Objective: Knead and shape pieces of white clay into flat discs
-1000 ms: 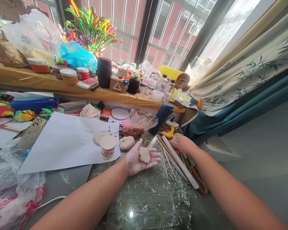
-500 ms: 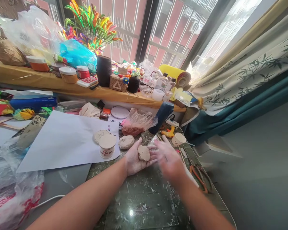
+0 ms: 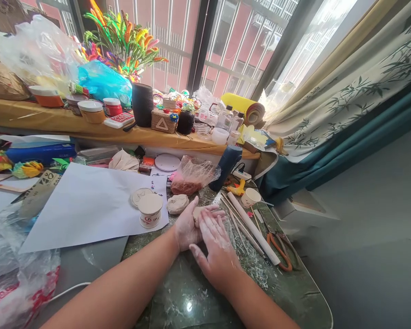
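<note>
My left hand (image 3: 185, 230) lies palm up with its fingers stretched out, dusted with white powder. On its palm rests a flattened lump of beige clay (image 3: 196, 215), mostly hidden now. Pressed flat over the clay is my right hand (image 3: 216, 246), also powdery, its fingers straight and its thumb apart. Beside my left fingertips sits a bigger lump of clay (image 3: 177, 204) on the table. To its left a paper cup (image 3: 150, 218) stands with a round clay disc (image 3: 150, 203) across its top, and a second marked disc (image 3: 139, 196) lies behind it on white paper.
Right of my hands lie a pale rolling rod (image 3: 255, 230), thin sticks and orange-handled scissors (image 3: 283, 256). Behind them are another paper cup (image 3: 250, 197), a yellow glue gun (image 3: 238, 187), a dark blue cylinder (image 3: 226, 168) and bagged reddish-brown clay (image 3: 187, 185). A plastic bag (image 3: 17, 269) fills the left.
My right hand has come down leftward from above the table onto the clay in my left palm, covering most of it. The camera view has shifted slightly.
</note>
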A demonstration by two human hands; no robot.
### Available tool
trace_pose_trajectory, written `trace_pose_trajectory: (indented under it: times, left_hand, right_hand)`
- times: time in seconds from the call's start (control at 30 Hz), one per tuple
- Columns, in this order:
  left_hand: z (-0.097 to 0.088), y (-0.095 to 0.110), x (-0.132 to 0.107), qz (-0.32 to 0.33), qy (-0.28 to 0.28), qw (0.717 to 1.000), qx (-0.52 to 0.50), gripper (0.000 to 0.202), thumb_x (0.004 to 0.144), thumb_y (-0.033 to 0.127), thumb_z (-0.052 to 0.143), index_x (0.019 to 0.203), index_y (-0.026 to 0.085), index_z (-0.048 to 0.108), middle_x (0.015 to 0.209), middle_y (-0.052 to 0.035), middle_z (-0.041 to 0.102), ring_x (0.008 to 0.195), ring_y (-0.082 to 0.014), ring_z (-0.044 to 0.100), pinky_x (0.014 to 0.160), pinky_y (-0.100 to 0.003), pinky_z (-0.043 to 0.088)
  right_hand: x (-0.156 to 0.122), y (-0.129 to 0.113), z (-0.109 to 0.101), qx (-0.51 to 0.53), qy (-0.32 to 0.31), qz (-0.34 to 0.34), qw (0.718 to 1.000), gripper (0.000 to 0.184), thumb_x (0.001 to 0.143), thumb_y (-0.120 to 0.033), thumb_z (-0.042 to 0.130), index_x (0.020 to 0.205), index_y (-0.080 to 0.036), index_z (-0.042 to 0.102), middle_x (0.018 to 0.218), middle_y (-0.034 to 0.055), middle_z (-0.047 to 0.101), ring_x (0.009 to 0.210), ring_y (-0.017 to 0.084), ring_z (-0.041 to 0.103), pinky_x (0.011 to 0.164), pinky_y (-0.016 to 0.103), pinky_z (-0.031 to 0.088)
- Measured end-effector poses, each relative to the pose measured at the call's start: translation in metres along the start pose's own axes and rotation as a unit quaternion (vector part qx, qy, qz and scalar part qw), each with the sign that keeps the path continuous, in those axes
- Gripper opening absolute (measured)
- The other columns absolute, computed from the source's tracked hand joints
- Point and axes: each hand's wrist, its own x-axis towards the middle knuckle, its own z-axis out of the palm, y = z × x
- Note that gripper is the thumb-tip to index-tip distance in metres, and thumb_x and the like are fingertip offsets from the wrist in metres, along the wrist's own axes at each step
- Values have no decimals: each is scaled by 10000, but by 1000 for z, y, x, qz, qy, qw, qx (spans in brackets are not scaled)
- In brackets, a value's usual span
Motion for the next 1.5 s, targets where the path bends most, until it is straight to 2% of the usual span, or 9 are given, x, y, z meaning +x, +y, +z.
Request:
trace_pose_trajectory:
  times: [0.2, 0.47, 0.63, 0.73, 0.8, 1.03, 1.13, 1.23, 1.5]
  left_hand:
    - [0, 3, -2, 23, 4, 1000, -2, 700, 981, 633, 436, 1365, 56, 535, 1187, -245, 722, 1110, -338, 717, 1051, -478, 486]
    - [4, 4, -5, 47, 46, 998, -1, 320, 988, 438, 573, 993, 125, 638, 869, -85, 701, 825, -195, 716, 813, -307, 564]
    - [4, 4, -6, 54, 46, 997, -10, 215, 923, 274, 681, 810, 174, 528, 680, 36, 509, 578, -82, 536, 571, -190, 459]
    - [6, 3, -7, 67, 21, 998, -5, 276, 867, 227, 733, 767, 178, 481, 668, 52, 442, 563, -68, 471, 523, -169, 395]
    - [8, 3, -8, 80, 12, 997, 14, 355, 833, 233, 774, 729, 185, 439, 647, 65, 386, 552, -66, 434, 495, -161, 350]
    - [14, 1, -4, 122, 33, 987, 104, 459, 762, 279, 856, 687, 181, 414, 604, 81, 355, 501, -44, 341, 444, -145, 252]
    - [14, 0, -2, 121, 65, 982, 127, 333, 733, 261, 877, 876, 172, 588, 584, 74, 446, 495, -44, 387, 444, -137, 264]
    - [13, 0, -1, 115, 95, 979, 140, 502, 690, 266, 909, 1098, 175, 632, 638, 46, 570, 503, -52, 467, 440, -144, 301]
    - [12, -1, 3, 197, 178, 944, 195, 465, 729, 342, 870, 1108, 181, 653, 563, 79, 568, 386, -34, 422, 385, -140, 284]
  right_hand:
    - [-7, 2, 1, 26, -17, -45, 999, 854, 942, -390, 627, 1645, -205, 178, 1648, 142, 358, 1526, 364, 324, 1226, 614, 326]
    - [-19, 30, -19, 174, 173, 81, 966, 297, 945, -242, 587, 1226, -280, 674, 1273, 104, 676, 1241, 294, 606, 1100, 543, 461]
    - [-1, 26, -5, 425, 280, 319, 799, 200, 935, -385, 602, 1048, -236, 672, 1065, 70, 688, 1019, 250, 653, 983, 453, 511]
    - [21, 25, 4, 551, 308, 366, 684, 170, 862, -369, 670, 961, -231, 660, 949, 18, 676, 873, 194, 649, 881, 367, 524]
    - [34, 28, 8, 594, 308, 365, 648, 157, 830, -350, 686, 924, -228, 657, 899, -2, 668, 806, 171, 637, 820, 335, 523]
    - [37, 36, 12, 606, 245, 324, 684, 167, 858, -368, 701, 930, -219, 686, 882, -9, 671, 798, 163, 629, 794, 313, 503]
    - [35, 38, 13, 627, 235, 333, 664, 173, 849, -364, 715, 945, -222, 688, 902, -7, 681, 817, 168, 639, 807, 318, 510]
    - [38, 37, 12, 658, 220, 353, 627, 175, 833, -363, 721, 922, -218, 683, 875, 1, 693, 815, 181, 654, 798, 329, 526]
    - [41, 26, 4, 704, 195, 355, 584, 203, 802, -351, 728, 943, -212, 686, 972, 39, 737, 931, 218, 699, 904, 383, 555]
